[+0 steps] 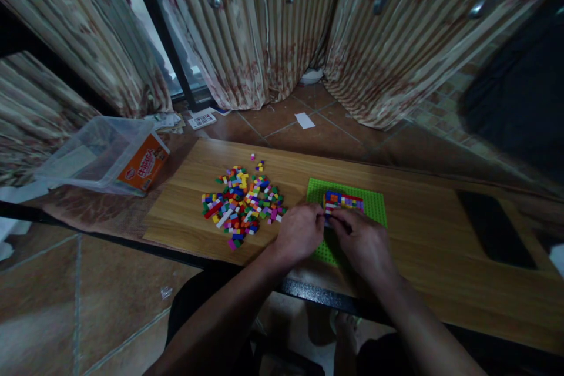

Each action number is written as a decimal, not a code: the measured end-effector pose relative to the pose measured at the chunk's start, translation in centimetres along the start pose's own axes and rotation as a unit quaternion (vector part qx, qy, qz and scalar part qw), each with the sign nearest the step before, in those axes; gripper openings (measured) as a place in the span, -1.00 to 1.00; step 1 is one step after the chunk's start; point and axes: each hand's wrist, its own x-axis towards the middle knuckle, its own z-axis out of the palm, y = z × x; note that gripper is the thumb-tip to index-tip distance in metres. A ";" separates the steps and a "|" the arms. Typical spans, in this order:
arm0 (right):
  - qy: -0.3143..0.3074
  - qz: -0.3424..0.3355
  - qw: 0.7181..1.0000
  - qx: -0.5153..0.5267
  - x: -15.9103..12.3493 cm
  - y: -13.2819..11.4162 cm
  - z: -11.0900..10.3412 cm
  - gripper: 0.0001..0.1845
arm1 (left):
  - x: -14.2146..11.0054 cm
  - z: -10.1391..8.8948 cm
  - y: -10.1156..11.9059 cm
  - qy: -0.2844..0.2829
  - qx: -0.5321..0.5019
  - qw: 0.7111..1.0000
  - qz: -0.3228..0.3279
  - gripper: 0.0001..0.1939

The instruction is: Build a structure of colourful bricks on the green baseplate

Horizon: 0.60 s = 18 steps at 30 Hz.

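A green baseplate (374, 204) lies on a wooden board (185, 211), with a small block of coloured bricks (343, 200) built on it. Both hands meet at the near left corner of that block. My left hand (299, 230) is curled, fingertips pinched toward the bricks. My right hand (363, 242) rests over the plate's near part, fingers bent and pressed at the block's edge. What the fingertips hold is too small to make out. A loose heap of coloured bricks (240, 205) lies to the left of my left hand.
A clear plastic tub (94, 155) with an orange box (147, 163) in it sits at the far left. A dark flat phone-like slab (493, 226) lies on the table at right. Striped curtains (264, 23) hang behind, with papers on the tiled floor.
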 end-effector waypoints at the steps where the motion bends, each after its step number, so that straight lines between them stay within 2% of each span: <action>1: 0.004 0.002 1.000 -0.003 0.0 -0.2 0.1 -0.77 | 0.0 0.0 0.0 0.001 0.001 1.000 0.001 -0.73; 7: 0.028 0.015 0.999 0.028 -0.1 -0.5 0.1 -0.78 | -0.1 -0.1 0.0 0.000 -0.002 1.000 0.001 -0.74; 12: 0.032 0.058 0.995 0.070 -0.1 0.1 -0.5 -0.80 | 0.0 -0.1 0.1 -0.003 -0.008 1.000 -0.006 -0.74; 18: 0.037 0.098 0.992 0.071 0.2 0.1 -0.6 -0.79 | 0.0 0.0 0.1 -0.003 -0.011 1.000 -0.010 -0.75</action>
